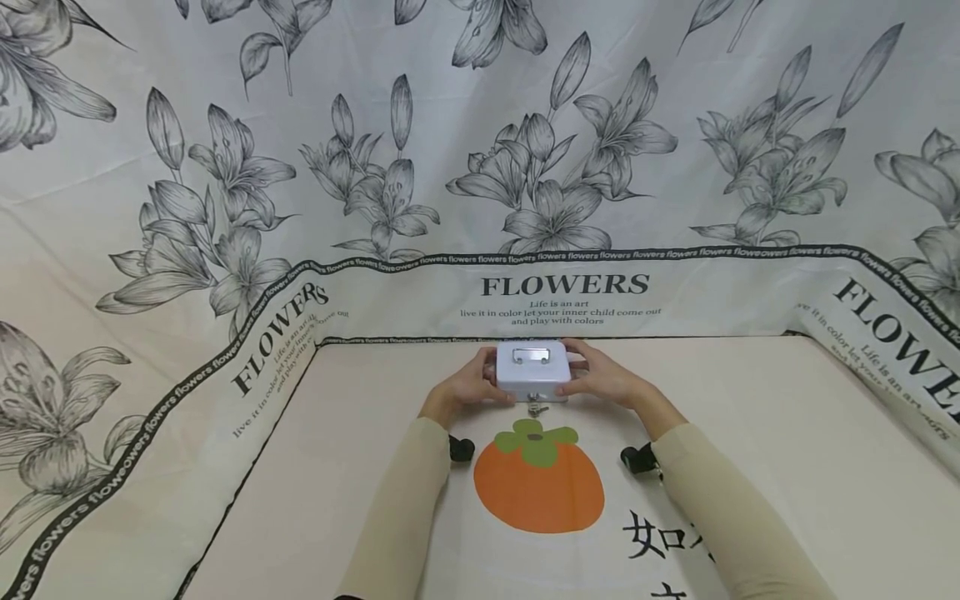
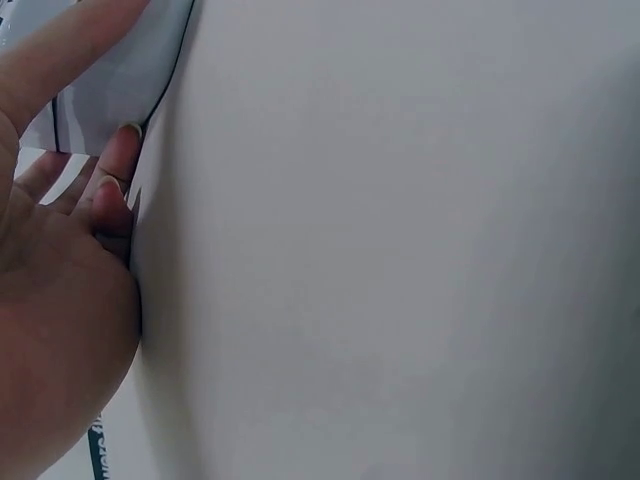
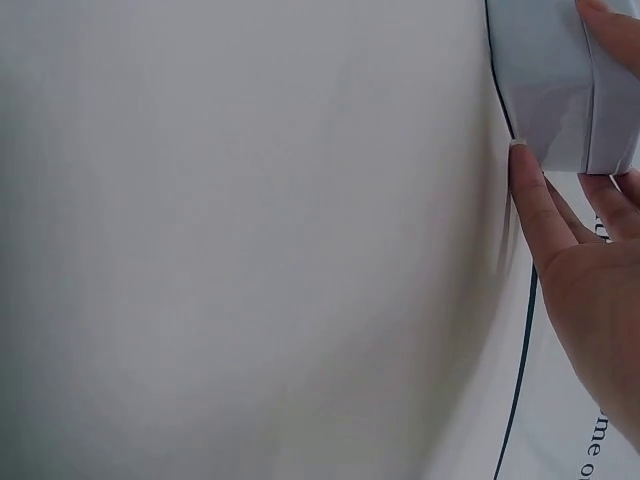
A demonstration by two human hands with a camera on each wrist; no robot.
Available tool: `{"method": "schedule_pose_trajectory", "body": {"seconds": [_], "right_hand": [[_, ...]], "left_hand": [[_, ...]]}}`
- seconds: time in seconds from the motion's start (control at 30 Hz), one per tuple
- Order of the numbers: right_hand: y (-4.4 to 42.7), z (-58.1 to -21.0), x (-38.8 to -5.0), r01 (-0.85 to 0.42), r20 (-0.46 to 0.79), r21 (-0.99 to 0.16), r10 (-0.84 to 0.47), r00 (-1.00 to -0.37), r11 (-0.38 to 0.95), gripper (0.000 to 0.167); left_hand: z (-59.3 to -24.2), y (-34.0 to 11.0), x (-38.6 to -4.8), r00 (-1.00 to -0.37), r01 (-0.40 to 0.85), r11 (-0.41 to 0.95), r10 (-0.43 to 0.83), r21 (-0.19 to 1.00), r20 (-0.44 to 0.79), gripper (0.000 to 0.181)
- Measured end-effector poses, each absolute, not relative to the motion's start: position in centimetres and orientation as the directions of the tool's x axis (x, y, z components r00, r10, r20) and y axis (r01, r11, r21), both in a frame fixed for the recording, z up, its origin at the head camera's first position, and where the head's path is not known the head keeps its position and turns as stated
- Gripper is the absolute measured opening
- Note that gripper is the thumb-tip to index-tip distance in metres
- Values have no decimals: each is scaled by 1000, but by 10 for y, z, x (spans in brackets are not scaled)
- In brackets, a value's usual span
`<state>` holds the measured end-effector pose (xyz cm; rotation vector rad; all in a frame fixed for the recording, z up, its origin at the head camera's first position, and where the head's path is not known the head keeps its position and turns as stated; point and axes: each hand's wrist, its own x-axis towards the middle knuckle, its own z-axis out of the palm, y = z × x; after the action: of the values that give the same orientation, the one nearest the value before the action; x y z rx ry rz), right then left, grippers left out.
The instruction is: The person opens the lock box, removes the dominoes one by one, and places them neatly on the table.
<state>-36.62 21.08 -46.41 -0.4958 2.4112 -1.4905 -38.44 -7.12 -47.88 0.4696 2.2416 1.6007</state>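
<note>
A small white cash box (image 1: 532, 382) sits at the far side of the table, a metal carrying handle (image 1: 531, 356) on its lid. Keys (image 1: 536, 409) hang from the lock at its front. My left hand (image 1: 471, 385) grips its left side, thumb at the front. On the opposite side my right hand (image 1: 606, 380) holds it the same way. In the left wrist view, the thumb lies along the box (image 2: 120, 85) and other fingers are by its lower edge. The right wrist view has fingertips touching the box (image 3: 545, 95) near its bottom edge.
The pale table cover (image 1: 360, 467) carries a printed orange persimmon (image 1: 538, 496) and black characters. A white flower-printed cloth (image 1: 390, 308) rises behind the box and along both sides. Black wrist devices (image 1: 639, 458) sit on the forearms.
</note>
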Motion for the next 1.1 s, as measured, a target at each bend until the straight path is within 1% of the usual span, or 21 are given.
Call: {"method": "schedule_pose_trajectory", "body": {"seconds": [0.2, 0.5, 0.8, 1.1], "right_hand": [[211, -464, -367, -166, -30, -889, -414, -910, 427, 102], [213, -464, -368, -155, -37, -895, -416, -909, 419, 100], [216, -460, -368, -177, -23, -885, -419, -908, 431, 96], [217, -462, -373, -156, -29, -901, -414, -910, 406, 89]], "left_hand": [[-479, -72, -385, -885, 72, 312, 458, 947, -84, 98], [-479, -72, -385, -884, 67, 310, 460, 948, -88, 101], [-480, -70, -387, -887, 48, 306, 450, 951, -100, 103], [-478, -72, -386, -889, 36, 305, 445, 952, -109, 104]]}}
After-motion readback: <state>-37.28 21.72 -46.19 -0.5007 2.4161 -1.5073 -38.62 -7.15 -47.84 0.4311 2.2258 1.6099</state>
